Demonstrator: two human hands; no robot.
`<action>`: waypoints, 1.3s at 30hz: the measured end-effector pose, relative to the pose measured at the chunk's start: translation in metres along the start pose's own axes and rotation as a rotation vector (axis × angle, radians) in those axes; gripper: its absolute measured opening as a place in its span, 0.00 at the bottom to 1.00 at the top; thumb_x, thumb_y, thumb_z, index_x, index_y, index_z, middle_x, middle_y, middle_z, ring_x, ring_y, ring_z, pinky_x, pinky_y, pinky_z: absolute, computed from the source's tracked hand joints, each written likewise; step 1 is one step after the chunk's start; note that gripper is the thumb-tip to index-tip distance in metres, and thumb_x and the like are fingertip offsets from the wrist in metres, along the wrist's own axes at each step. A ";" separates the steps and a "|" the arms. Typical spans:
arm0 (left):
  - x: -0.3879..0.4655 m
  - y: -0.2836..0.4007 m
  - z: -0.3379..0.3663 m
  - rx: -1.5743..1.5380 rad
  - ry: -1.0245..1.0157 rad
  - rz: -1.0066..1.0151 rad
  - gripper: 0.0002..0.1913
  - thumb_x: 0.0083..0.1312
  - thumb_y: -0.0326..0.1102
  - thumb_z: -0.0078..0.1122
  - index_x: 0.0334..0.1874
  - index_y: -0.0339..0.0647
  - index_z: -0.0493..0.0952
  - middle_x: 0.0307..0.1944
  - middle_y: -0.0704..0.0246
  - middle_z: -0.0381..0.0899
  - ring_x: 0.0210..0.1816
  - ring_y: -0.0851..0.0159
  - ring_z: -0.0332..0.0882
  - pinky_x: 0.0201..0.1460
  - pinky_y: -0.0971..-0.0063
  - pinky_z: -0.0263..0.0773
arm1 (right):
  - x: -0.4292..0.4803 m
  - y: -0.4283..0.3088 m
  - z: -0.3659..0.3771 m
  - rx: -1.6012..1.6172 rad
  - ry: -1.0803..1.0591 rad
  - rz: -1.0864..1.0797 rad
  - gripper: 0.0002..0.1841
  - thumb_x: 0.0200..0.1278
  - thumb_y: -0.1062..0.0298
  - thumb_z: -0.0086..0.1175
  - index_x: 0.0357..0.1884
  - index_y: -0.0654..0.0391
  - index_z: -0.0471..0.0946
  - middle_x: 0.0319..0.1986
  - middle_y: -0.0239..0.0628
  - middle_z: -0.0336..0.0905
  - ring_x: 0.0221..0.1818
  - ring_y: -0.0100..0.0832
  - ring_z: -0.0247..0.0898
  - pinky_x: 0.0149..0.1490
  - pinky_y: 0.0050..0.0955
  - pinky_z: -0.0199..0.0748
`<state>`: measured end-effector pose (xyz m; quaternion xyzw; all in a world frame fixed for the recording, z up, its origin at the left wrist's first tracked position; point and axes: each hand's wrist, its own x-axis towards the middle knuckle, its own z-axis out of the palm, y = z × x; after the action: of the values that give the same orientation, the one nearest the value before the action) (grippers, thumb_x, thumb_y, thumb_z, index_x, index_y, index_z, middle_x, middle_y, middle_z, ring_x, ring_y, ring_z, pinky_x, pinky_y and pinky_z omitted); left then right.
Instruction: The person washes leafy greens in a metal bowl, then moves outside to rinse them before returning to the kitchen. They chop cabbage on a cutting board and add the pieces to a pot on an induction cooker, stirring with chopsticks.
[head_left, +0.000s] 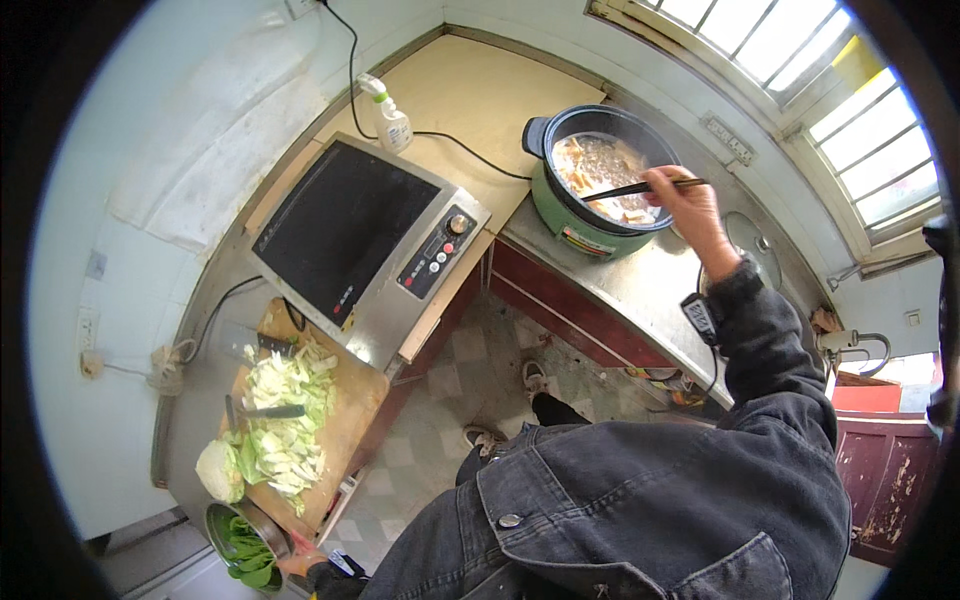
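Observation:
My right hand (684, 206) grips dark chopsticks (619, 192) that slant down over a green electric pot (596, 244). Inside it bubbles a broth (611, 161) with pale brown pieces along the near and left sides. At the lower left, my left hand (298, 559) holds the rim of a metal bowl (268, 525). Green leafy vegetables (250, 551) fill part of this bowl, which looks tilted. Next to it, a wooden cutting board (360, 397) bears a heap of chopped cabbage (289, 442). A cut cabbage piece (217, 470) sits at the board's left edge.
A peeler-like tool with a dark handle (274, 412) lies on the cabbage; a knife (274, 344) lies behind. An induction cooker (352, 225) stands between board and pot. A spray bottle (390, 124), a power cord (469, 147) and a glass lid (750, 244) are also on the counters.

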<state>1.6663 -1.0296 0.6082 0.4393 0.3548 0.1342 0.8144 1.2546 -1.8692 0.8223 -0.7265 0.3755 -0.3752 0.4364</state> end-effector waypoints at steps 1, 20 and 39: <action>-0.013 -0.009 -0.005 0.044 0.020 0.016 0.32 0.66 0.52 0.56 0.67 0.39 0.68 0.59 0.53 0.75 0.57 0.48 0.77 0.51 0.59 0.84 | 0.008 0.010 0.008 -0.029 -0.022 0.063 0.09 0.73 0.65 0.57 0.44 0.60 0.82 0.31 0.27 0.81 0.31 0.18 0.76 0.38 0.19 0.76; -0.083 -0.112 0.021 0.385 0.033 0.018 0.22 0.75 0.43 0.38 0.55 0.26 0.71 0.45 0.56 0.81 0.42 0.58 0.84 0.40 0.76 0.81 | 0.057 0.055 -0.115 -0.421 0.123 -0.245 0.07 0.74 0.68 0.53 0.41 0.61 0.79 0.29 0.30 0.79 0.31 0.19 0.75 0.38 0.20 0.77; -0.137 -0.112 0.076 0.467 0.055 0.103 0.27 0.73 0.49 0.41 0.62 0.30 0.69 0.57 0.56 0.78 0.55 0.58 0.80 0.53 0.72 0.78 | 0.116 0.134 -0.100 0.379 -0.008 0.601 0.20 0.76 0.55 0.45 0.42 0.66 0.76 0.27 0.41 0.79 0.22 0.34 0.81 0.26 0.25 0.81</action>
<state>1.6112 -1.2143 0.6082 0.6294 0.3753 0.1018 0.6728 1.1891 -2.0509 0.7588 -0.4912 0.4945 -0.2903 0.6557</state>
